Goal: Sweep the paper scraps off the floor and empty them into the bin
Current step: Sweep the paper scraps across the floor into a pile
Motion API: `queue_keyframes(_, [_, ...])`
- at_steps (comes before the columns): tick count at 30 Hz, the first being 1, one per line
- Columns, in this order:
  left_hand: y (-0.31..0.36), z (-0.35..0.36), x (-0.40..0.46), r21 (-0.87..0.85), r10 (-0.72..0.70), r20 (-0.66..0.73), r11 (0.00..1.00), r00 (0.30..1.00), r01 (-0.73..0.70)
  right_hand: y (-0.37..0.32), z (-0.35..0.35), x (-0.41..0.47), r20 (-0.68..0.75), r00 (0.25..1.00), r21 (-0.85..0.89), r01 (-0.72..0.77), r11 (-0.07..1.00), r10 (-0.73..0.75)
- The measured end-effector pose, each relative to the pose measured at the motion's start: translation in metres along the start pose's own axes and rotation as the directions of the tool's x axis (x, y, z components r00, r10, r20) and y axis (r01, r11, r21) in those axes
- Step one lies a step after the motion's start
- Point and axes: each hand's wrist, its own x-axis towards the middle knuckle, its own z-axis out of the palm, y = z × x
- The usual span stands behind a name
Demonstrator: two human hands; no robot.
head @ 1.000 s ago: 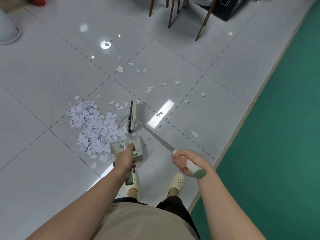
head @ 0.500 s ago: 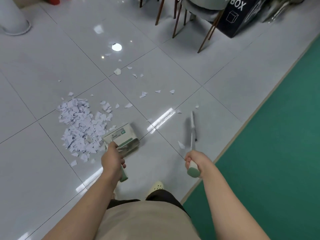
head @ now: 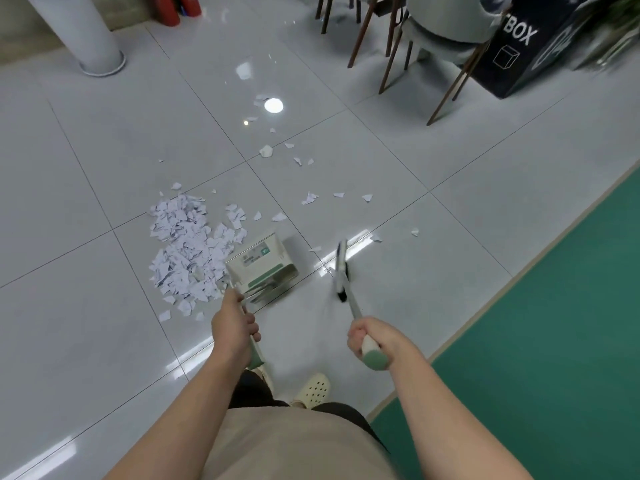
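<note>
Scrap pile [head: 188,247] lies just beyond left hand [head: 233,327], beside dustpan [head: 263,266].

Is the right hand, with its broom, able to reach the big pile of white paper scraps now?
Probably not directly: the white dustpan stands between the broom head and the pile.

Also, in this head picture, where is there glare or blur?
Head view: bright round lamp glare on the glossy floor tiles; the broom head is smeared by motion; the chair legs and black box at the top are soft and bent by the wide lens.
</note>
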Motion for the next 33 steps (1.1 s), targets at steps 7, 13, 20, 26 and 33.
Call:
queue_keyframes(7, [-0.005,0.012,0.013,0.059,-0.031,-0.003,0.998,1.0,0.031,-0.061,-0.049,-0.024,0.36,0.928,0.442,-0.08,0.894,-0.095])
queue_keyframes(13, [0.013,0.067,0.032,0.118,-0.033,0.055,0.993,0.998,0.026,-0.086,-0.019,-0.039,0.093,0.987,0.2,0.107,0.974,-0.128])
queue_keyframes(20, [0.06,0.146,0.063,0.163,-0.065,0.148,0.986,0.987,0.041,-0.147,-0.028,-0.061,-0.115,0.973,0.249,0.225,0.942,-0.202])
queue_keyframes(26, [0.088,0.177,0.078,0.207,-0.071,0.227,0.978,0.971,0.023,-0.188,-0.05,-0.055,-0.264,0.945,0.259,0.26,0.93,-0.191])
queue_keyframes(33, [0.098,0.197,0.081,0.21,-0.085,0.268,0.977,0.96,0.028,-0.215,-0.086,-0.046,-0.345,0.933,0.295,0.214,0.931,-0.105])
